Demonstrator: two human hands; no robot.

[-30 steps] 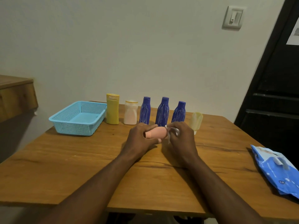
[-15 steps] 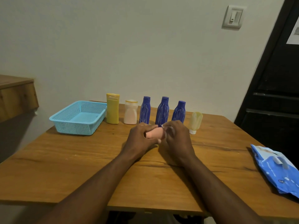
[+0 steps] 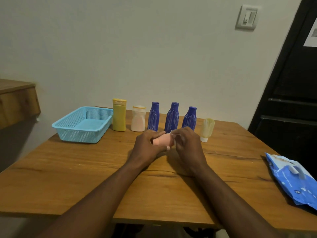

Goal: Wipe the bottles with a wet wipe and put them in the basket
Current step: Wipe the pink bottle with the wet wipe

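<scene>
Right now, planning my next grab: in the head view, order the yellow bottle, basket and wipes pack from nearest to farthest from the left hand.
1. Yellow bottle, back-left of the left hand.
2. Basket, farther left.
3. Wipes pack, far right.

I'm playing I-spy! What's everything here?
table: 1, brown, underneath
basket: 1, light blue, table's back left
yellow bottle: 1, yellow, beside basket
white bottle: 1, white, next along
blue bottles: 3, dark blue, behind hands
tube: 1, pale yellow, row's right end
pink bottle: 1, pink, left hand
wet wipe: 1, white, right hand
wipes pack: 1, blue, table's right edge
light switch: 1, white, wall
door: 1, black, right
left hand: 1, grips pink bottle
right hand: 1, pinches wet wipe
</scene>
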